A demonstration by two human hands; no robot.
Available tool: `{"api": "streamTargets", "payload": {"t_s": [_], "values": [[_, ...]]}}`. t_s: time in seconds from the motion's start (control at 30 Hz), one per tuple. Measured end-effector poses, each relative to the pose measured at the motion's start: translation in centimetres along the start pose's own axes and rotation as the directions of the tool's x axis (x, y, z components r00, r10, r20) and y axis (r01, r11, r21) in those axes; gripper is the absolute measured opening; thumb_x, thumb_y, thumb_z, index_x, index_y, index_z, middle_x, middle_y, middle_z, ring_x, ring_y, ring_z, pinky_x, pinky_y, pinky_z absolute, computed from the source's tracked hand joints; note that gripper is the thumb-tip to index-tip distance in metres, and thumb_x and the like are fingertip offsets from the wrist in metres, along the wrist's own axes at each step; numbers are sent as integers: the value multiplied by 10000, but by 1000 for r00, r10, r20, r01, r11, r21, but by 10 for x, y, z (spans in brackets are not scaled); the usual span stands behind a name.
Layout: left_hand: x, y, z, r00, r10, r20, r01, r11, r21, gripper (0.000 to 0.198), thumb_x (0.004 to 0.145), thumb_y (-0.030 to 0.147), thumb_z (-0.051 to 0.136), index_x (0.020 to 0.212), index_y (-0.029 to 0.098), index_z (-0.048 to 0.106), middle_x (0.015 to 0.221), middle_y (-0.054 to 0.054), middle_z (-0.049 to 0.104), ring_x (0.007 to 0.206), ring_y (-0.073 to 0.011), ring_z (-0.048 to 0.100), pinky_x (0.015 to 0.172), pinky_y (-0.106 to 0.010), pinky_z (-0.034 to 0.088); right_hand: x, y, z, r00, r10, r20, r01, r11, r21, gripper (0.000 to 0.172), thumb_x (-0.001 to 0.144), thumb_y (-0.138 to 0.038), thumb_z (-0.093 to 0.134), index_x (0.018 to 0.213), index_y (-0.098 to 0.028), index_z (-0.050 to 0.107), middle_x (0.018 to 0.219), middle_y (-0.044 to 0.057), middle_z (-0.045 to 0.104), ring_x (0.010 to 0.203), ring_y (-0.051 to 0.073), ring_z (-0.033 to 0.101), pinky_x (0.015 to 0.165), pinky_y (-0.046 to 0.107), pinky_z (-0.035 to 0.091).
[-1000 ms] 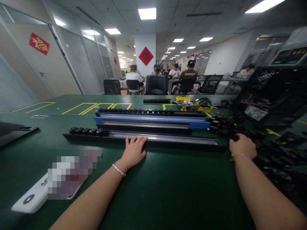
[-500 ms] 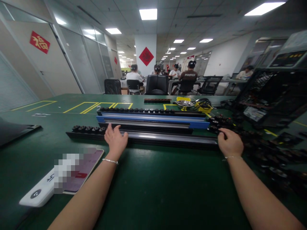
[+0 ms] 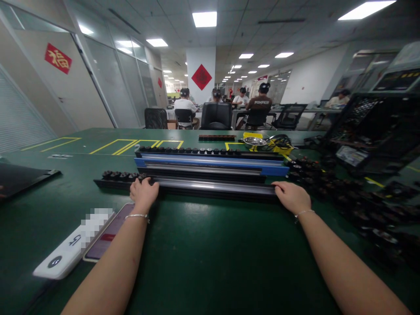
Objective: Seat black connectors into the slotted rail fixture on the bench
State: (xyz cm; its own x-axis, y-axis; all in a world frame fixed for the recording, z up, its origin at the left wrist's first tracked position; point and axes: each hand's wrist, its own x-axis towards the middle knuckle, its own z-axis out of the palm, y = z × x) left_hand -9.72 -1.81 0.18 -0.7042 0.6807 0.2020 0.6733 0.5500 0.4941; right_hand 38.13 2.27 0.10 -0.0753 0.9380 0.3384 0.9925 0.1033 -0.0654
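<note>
A long black rail with a shiny silver inner strip lies across the green table in front of me. Small black parts stand in a row at its left end. My left hand rests on the rail beside the last of these parts, fingers bent over it and thumb apart from them. At the rail's right end my right hand is closed, thumb and fingertips on the rail; whether a small part is between them is hidden. Just behind lies a blue rail, with another row of black parts beyond it.
A pile of black parts spreads over the right side. A white device and a phone lie left of my left arm. Farther back are a metal bowl and a black open-framed case. Several people sit at far desks.
Both hands have moved left along the rail. My left hand's fingers, spread before, now bend onto the rail by the black parts; my right hand stays closed. The view has shifted slightly.
</note>
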Motion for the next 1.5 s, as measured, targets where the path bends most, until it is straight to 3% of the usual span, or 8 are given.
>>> {"api": "streamTargets", "payload": {"t_s": [0.47, 1.5], "values": [[4, -4, 6, 999, 26, -45, -27, 999, -24, 494, 777, 418, 444, 1191, 207, 608, 1394, -135, 405, 1333, -319, 287, 1092, -465, 245, -3, -8, 0, 997, 43, -66, -43, 999, 0, 418, 832, -263, 335, 1026, -243, 704, 1069, 27, 691, 978, 206, 602, 796, 337, 440], [-10, 5, 9, 994, 67, -80, -71, 997, -37, 413, 804, 375, 462, 1127, 212, 662, 1327, -149, 419, 1294, -339, 307, 1076, -464, 276, -4, -8, 1, 999, 40, -35, -40, 999, -2, 439, 855, -271, 304, 1067, -219, 685, 1135, 39, 667, 1054, 218, 581, 858, 359, 432]]}}
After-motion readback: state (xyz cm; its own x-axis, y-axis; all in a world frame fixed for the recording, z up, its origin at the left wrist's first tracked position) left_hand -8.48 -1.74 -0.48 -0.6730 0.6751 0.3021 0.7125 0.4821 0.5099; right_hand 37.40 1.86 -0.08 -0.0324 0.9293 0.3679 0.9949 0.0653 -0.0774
